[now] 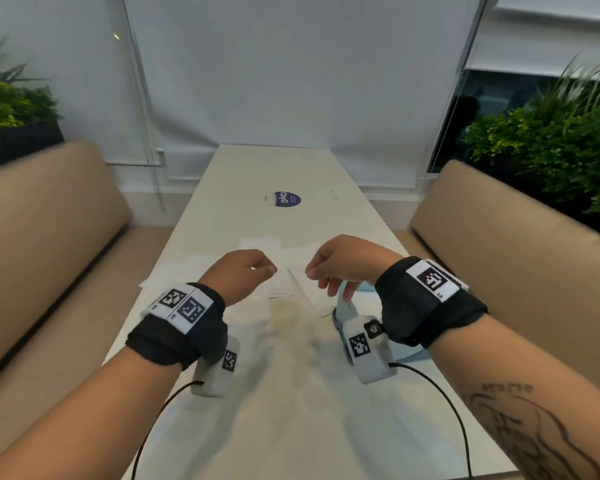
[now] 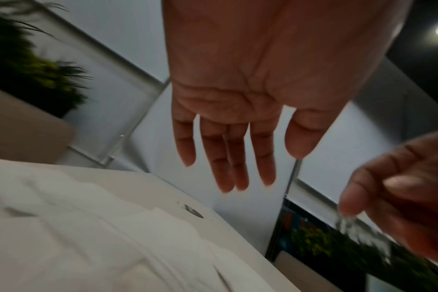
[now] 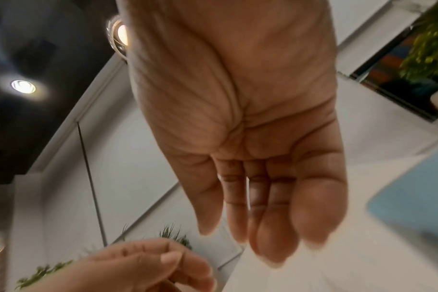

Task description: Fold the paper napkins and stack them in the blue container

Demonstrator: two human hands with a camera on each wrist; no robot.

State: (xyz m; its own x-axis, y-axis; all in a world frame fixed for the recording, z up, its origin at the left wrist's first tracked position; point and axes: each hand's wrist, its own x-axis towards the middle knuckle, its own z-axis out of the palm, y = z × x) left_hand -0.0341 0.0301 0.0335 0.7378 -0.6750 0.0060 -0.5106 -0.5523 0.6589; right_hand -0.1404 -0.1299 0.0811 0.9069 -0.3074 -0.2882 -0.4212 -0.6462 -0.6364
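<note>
Left grip [image 1: 241, 271] and right grip [image 1: 340, 263] hover released, empty, over napkins [image 1: 184, 270] spread mid-tabletop [image 1: 278, 168]; blue container [image 1: 346, 308] sits by right edge, under right grip, probably handy for stacking.

1. Thin white paper napkins [image 1: 259, 244] [image 2: 88, 227]: several loose sheets lie flat across the middle of the white counter [image 1: 274, 168], overlapping one another (their edges are hard to trace against the pale top). A smaller pile sits at the spread's near side.
2. Pale blue round-cornered container [image 1: 343, 301] [image 3: 408, 197]: it stands on the counter's right side, just beside the napkins, and is only partly in view.
</note>
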